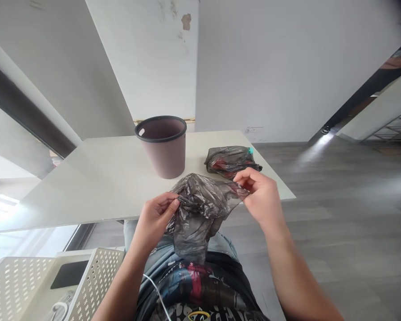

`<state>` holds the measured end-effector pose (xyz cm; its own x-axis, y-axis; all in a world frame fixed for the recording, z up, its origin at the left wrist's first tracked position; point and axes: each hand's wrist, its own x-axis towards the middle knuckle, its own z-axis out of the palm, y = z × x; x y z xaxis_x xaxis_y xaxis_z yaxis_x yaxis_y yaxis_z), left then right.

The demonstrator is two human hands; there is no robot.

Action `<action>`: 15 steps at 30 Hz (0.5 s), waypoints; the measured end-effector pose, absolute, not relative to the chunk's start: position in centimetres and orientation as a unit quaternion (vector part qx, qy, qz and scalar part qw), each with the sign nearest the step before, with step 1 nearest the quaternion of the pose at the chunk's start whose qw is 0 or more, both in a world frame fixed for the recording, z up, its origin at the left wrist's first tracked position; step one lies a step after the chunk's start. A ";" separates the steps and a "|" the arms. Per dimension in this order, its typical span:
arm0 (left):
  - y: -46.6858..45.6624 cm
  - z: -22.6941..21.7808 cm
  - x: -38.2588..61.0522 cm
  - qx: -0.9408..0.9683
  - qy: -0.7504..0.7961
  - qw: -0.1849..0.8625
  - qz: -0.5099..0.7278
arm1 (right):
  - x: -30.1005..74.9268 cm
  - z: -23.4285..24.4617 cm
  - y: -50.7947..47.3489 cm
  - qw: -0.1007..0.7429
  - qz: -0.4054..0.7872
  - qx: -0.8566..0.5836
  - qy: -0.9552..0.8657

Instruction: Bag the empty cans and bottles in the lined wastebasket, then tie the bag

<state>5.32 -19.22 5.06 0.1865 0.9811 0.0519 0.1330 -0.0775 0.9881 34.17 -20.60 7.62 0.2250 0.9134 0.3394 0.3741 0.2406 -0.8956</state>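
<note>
A crumpled, thin grey plastic bag (200, 209) hangs between both hands over my lap, in front of the white table (96, 178). My left hand (155, 218) pinches its left edge with fingers closed. My right hand (260, 196) pinches the bag's right corner between thumb and fingers. A mauve waste bin (163, 147) with a dark rim stands upright on the table just behind the bag. Right of the bin lies a folded pack of dark bags (230, 160) with red print and a teal tip.
The table's front edge runs just beyond my hands; its right corner ends near the pack. A white perforated basket (93, 281) holding a dark phone and a cable sits at lower left. Grey wood floor (347, 214) stretches to the right. White walls stand behind.
</note>
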 end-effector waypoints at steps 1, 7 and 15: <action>-19.2 5.2 5.2 0.583 0.465 0.502 0.439 | 34.7 7.7 -20.7 0.538 0.209 -0.577 -0.577; -19.6 6.5 4.9 0.434 0.440 0.642 0.454 | 38.6 7.2 -18.8 0.551 0.227 -0.613 -0.519; -18.6 6.4 5.1 0.417 0.429 0.638 0.485 | 42.6 6.8 -20.2 0.512 0.183 -0.684 -0.486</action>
